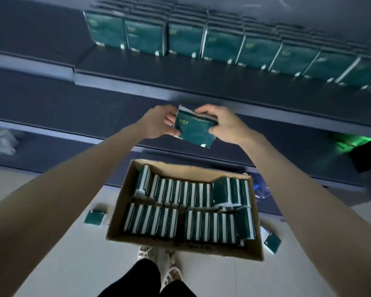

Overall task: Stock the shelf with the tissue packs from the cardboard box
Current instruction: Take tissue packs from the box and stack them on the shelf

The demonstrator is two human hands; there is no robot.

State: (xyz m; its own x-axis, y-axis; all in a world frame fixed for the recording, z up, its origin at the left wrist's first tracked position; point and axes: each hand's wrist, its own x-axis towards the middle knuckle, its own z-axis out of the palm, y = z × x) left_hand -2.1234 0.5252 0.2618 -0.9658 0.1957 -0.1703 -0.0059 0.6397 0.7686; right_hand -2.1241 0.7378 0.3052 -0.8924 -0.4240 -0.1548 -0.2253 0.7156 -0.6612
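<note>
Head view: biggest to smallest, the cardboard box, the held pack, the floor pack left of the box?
1. cardboard box
2. held pack
3. floor pack, which looks smaller but lies farther from the camera.

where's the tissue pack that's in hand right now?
Head view, centre: the tissue pack is gripped between the left hand and the right hand, above the cardboard box and below the stocked shelf.

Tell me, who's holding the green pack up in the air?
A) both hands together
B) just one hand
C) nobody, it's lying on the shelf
A: the left hand and the right hand each grip a side of the tissue pack, above the cardboard box.
</note>
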